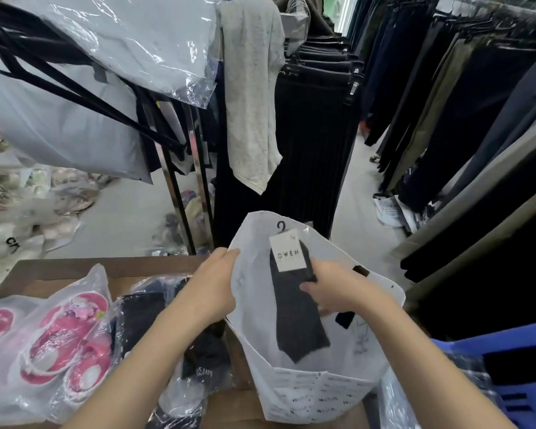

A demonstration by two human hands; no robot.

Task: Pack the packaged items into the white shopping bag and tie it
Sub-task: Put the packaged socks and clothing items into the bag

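Note:
A white shopping bag (307, 388) stands open at the lower middle, printed with small dark lettering near its bottom. My left hand (212, 289) grips the bag's left rim and holds it apart. My right hand (334, 289) holds a pair of dark grey socks (297, 320) with a white "OWEN" card and a small hook, inside the bag's mouth. On the brown table (75, 269) to the left lie clear packs of pink children's shoes (65, 339) and packs of dark clothing (143, 314).
A rack with black hangers and a grey bagged garment (84, 88) stands at the upper left. Dark trousers (477, 119) hang in rows to the right and ahead. A blue plastic crate (514, 379) sits at the lower right. More wrapped goods lie on the floor at left.

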